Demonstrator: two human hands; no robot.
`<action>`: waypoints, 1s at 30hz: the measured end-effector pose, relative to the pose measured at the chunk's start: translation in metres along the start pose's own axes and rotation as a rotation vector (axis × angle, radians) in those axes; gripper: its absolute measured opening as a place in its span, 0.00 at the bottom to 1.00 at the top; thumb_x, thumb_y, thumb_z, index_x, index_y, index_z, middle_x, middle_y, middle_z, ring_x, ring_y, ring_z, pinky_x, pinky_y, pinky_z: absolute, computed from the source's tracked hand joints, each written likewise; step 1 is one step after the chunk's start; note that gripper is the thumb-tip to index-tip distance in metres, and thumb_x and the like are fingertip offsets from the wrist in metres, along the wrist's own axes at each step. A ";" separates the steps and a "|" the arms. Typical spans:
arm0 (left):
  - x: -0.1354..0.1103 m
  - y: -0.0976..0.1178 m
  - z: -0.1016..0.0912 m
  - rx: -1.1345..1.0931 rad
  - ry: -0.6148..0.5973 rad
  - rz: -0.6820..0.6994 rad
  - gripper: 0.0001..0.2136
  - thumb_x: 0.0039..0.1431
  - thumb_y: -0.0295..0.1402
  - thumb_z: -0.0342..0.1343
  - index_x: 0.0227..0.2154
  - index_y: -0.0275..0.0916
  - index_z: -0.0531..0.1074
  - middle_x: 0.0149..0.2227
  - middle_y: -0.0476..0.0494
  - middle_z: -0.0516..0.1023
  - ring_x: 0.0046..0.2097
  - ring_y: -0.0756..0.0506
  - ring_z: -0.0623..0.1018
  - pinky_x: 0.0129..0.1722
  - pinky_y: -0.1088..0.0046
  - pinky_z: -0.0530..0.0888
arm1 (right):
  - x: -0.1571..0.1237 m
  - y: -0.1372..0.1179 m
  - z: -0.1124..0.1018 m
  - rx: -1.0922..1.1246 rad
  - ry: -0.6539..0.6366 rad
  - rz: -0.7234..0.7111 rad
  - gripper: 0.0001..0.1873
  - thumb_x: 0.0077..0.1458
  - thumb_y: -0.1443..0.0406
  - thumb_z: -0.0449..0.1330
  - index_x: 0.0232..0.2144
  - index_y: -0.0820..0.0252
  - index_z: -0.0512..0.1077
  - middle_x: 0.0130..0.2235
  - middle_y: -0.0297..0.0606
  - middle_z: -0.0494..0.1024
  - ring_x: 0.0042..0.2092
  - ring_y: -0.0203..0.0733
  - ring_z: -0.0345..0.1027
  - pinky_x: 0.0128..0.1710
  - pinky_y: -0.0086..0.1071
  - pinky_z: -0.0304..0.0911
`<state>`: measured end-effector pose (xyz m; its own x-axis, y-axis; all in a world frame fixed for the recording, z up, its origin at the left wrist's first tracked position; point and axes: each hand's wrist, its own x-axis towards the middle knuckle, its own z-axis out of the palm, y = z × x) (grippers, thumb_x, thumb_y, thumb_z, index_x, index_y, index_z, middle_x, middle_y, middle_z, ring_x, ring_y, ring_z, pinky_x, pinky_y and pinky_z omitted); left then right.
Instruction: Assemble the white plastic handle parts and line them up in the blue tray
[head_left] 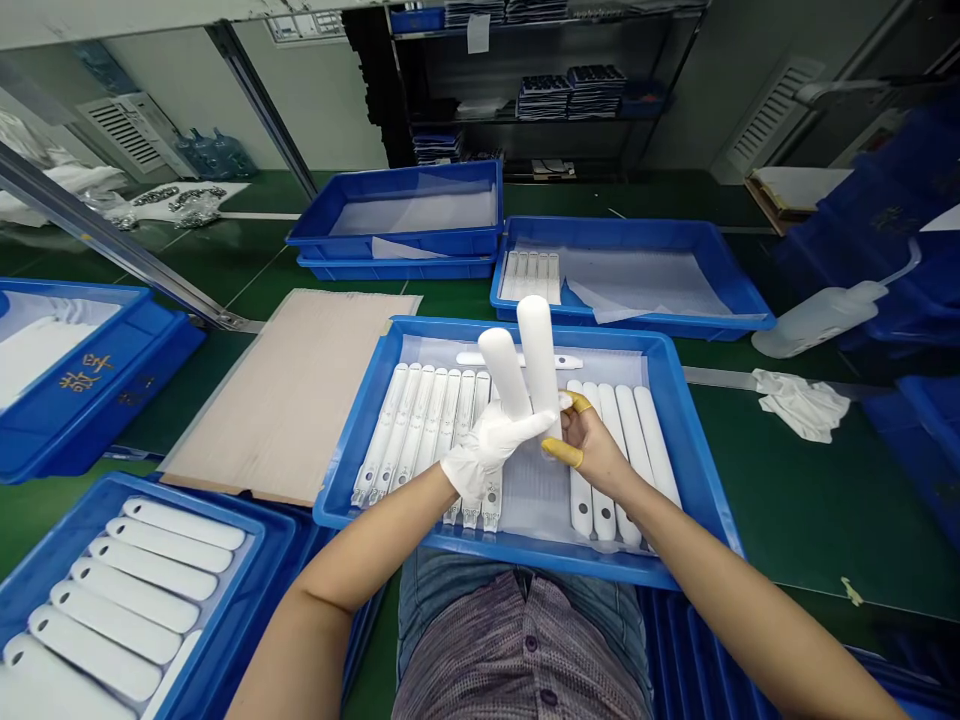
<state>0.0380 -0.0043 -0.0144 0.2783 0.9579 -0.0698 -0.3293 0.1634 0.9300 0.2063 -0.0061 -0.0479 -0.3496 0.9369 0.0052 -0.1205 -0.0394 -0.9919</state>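
My left hand [489, 445], in a white glove, is closed on a long white plastic casing [504, 372] that tilts up and to the left. My right hand [589, 442] wears yellow finger cots and grips a second white casing [537, 350] by its lower part. Both casings stand nearly upright side by side, and the gloved thumb reaches across to the second one. Below is a blue tray [675, 400] lined with a white sheet. A row of slim white casings [420, 415] lies at its left, smooth ones [656, 430] at its right, and one crosswise at the back.
A blue tray [705, 235] with several small white parts stands behind, beside stacked trays [491, 205]. Cardboard [300, 380] lies to the left. A tray of white casings [255, 570] is at lower left. A squeeze bottle [817, 320] and crumpled cloth [802, 403] lie at right.
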 end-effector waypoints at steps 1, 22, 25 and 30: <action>0.001 0.000 0.001 0.001 0.005 0.009 0.22 0.53 0.45 0.71 0.48 0.40 0.81 0.50 0.39 0.83 0.56 0.35 0.80 0.61 0.53 0.74 | 0.001 -0.003 0.004 -0.002 0.042 -0.015 0.44 0.49 0.52 0.75 0.62 0.47 0.60 0.64 0.46 0.68 0.63 0.52 0.66 0.66 0.49 0.61; 0.000 -0.014 -0.006 -0.385 0.091 -0.188 0.13 0.59 0.40 0.68 0.41 0.40 0.76 0.34 0.50 0.76 0.31 0.53 0.76 0.39 0.74 0.78 | 0.001 -0.011 0.012 0.644 0.063 0.328 0.16 0.62 0.57 0.59 0.51 0.50 0.74 0.35 0.33 0.71 0.31 0.36 0.64 0.34 0.32 0.72; -0.003 -0.013 -0.009 -0.446 0.094 -0.237 0.12 0.63 0.39 0.65 0.45 0.41 0.77 0.34 0.50 0.76 0.29 0.54 0.75 0.36 0.76 0.77 | 0.002 -0.011 0.012 0.661 0.094 0.284 0.13 0.61 0.58 0.62 0.47 0.49 0.70 0.41 0.34 0.76 0.33 0.37 0.67 0.33 0.32 0.74; -0.002 -0.012 -0.008 -0.475 0.015 -0.259 0.19 0.70 0.44 0.56 0.58 0.41 0.74 0.37 0.45 0.80 0.40 0.46 0.82 0.49 0.64 0.81 | 0.006 -0.007 0.015 0.784 0.152 0.244 0.18 0.56 0.62 0.69 0.45 0.46 0.67 0.44 0.31 0.76 0.35 0.34 0.67 0.30 0.26 0.71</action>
<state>0.0344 -0.0066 -0.0284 0.3931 0.8746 -0.2837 -0.6242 0.4804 0.6161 0.1914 -0.0050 -0.0390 -0.3274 0.9052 -0.2711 -0.6887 -0.4250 -0.5874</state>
